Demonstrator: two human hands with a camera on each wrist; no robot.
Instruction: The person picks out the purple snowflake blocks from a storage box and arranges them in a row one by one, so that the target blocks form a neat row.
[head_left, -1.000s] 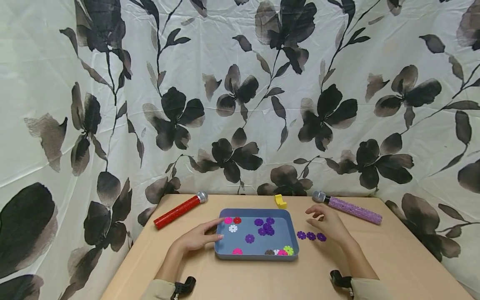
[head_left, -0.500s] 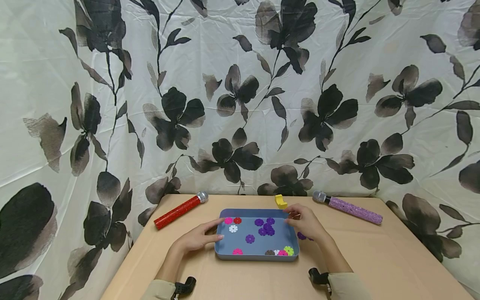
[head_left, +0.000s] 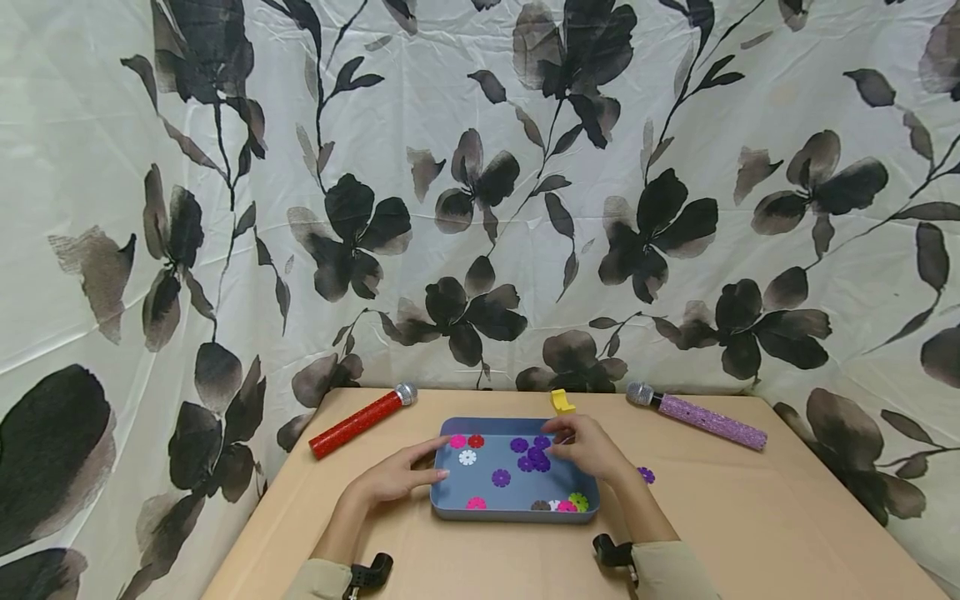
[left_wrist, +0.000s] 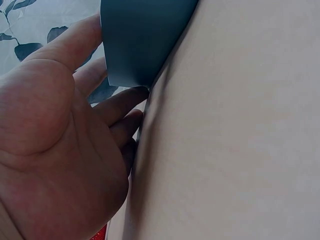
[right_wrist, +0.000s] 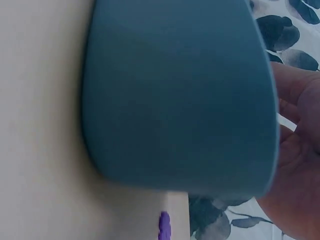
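My left hand (head_left: 401, 475) rests at the left end of a blue-grey tray (head_left: 517, 514), fingers fairly straight; in the left wrist view the fingertips meet the tray's outer wall (left_wrist: 135, 45). Inside the tray, a cluster of purple flower-shaped pieces (head_left: 535, 459) lies at the back right. Over the tray's right side reaches my right hand (head_left: 592, 450), thumb and index finger apart beside that cluster. In the right wrist view the tray's wall hides the fingertips of the right hand (right_wrist: 295, 145). One purple flower piece (head_left: 646, 475) lies on the table beyond the right forearm.
Also in the tray are pink (head_left: 476, 503), white (head_left: 467, 457), red (head_left: 476, 441) and lime-green (head_left: 578, 501) flower pieces. A red microphone (head_left: 360, 421) lies back left, a purple one (head_left: 712, 423) back right. A small yellow object (head_left: 561, 402) sits behind the tray.
My right hand has moved left, from above the row of purple pieces on the table to over the tray. Its forearm now covers part of that row. The left hand stays put.
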